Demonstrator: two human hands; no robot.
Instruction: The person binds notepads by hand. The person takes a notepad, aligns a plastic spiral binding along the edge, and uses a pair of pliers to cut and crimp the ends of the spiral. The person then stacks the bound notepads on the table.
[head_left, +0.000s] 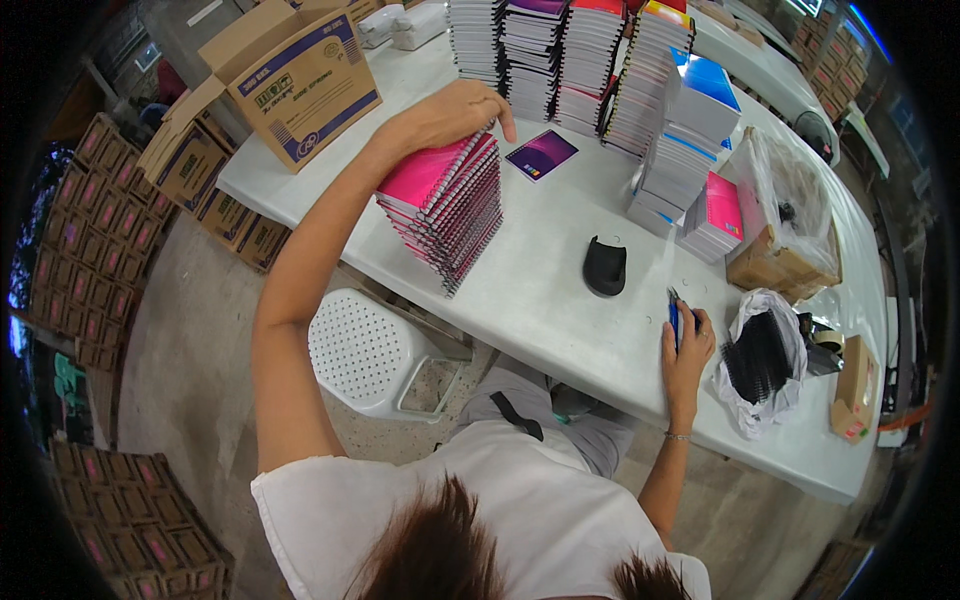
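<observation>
A pile of pink-covered spiral notebooks (445,215) stands on the near left of the white table, its wire-bound edges facing right. My left hand (455,112) reaches over the far end of the pile, fingers bent down around the top notebook's edge; its thumb is hidden. Just beyond lies a single purple notebook (543,155). At the table's near right, my right hand (690,345) is closed around blue-handled pliers (674,318), their tips pointing away from me. Left of that hand rests a black curved plastic piece (605,267).
Tall stacks of bound notebooks (530,65) line the far side. Unbound stacks (685,160) stand to the right, near a plastic-lined carton (785,265) and a bag of black coils (758,358). An open carton (305,95) occupies the left corner, above a white stool (365,345).
</observation>
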